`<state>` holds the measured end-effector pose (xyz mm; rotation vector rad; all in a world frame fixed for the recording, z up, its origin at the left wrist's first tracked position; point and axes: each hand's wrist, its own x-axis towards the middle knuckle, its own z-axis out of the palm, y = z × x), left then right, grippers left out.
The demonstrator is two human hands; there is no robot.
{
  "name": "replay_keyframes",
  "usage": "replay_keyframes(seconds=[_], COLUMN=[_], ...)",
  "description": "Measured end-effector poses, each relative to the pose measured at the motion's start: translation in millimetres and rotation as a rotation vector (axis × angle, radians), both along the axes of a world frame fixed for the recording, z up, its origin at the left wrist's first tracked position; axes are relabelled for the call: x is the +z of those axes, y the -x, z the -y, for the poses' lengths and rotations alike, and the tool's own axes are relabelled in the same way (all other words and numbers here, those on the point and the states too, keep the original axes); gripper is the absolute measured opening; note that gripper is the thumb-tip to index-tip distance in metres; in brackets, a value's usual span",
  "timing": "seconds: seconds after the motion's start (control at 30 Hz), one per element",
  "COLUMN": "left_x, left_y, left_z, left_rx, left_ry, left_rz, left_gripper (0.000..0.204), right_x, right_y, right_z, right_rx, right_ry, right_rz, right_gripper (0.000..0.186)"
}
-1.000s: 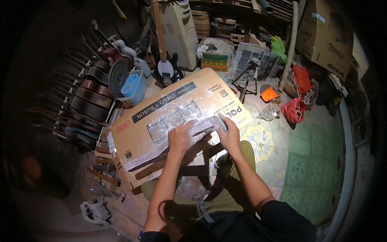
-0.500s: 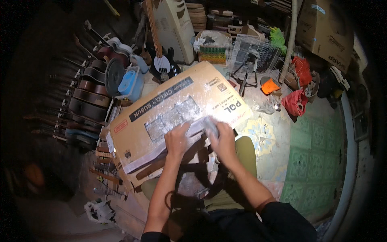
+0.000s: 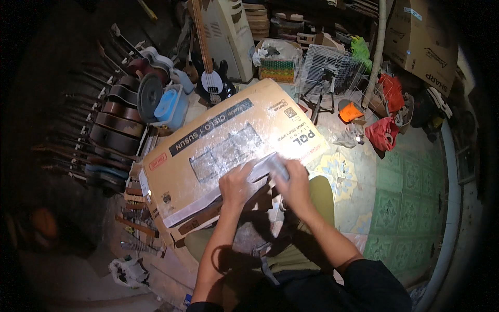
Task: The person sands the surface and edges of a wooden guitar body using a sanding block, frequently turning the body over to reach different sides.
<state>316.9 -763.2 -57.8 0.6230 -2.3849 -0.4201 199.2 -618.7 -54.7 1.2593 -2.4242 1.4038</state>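
Observation:
A large, flat brown cardboard box [image 3: 171, 171] lies aslant before me, dusted with white powder. Along its near edge runs a long, narrow, pale strip [image 3: 195, 208], its kind not clear. My left hand [image 3: 235, 183] is closed over the strip near its middle, pressing it to the box edge. My right hand [image 3: 297, 186] is at the strip's right end, closed round a small grey piece [image 3: 279, 169] like a sanding pad, which is smeared by motion and rests against the strip. My fingers hide part of both.
Several guitars [image 3: 117, 114] stand in a row at the left, next to a blue plastic tub [image 3: 174, 112]. A black electric bass [image 3: 215, 86] is behind the box. A small tripod [image 3: 322, 93], a wire cage [image 3: 318, 57] and a red bag [image 3: 382, 135] are at the far right.
The right hand and grey piece have shifted slightly right and down along the strip. The left hand keeps its hold. The whole view has moved a little.

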Motion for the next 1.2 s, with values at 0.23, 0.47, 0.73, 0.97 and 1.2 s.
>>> replay_keyframes(seconds=[0.23,0.47,0.73,0.97,1.2], left_x=[0.8,-15.1,-18.0,-14.0,-8.6], left_y=[-4.5,0.6,-0.2,-1.9,-0.9], left_z=[-7.9,6.8,2.6,2.0,-1.8], left_rx=[-0.035,-0.014,-0.018,-0.011,-0.036], left_ry=[-0.009,0.046,0.059,0.026,0.026], left_rz=[-0.045,-0.047,-0.045,-0.038,-0.025], left_gripper=[0.039,0.033,0.026,0.040,0.048], right_x=[17.7,22.5,9.5,9.0,21.0], right_y=[-4.7,-9.5,-3.9,-13.1,-20.4], right_z=[-7.0,-6.8,-10.0,-6.1,-15.1], right_rx=[0.022,0.079,0.043,-0.048,-0.066], right_ry=[-0.081,-0.059,-0.015,0.062,0.045], right_rz=[-0.060,0.054,-0.012,0.026,-0.065], right_gripper=[0.040,0.043,0.044,0.040,0.036])
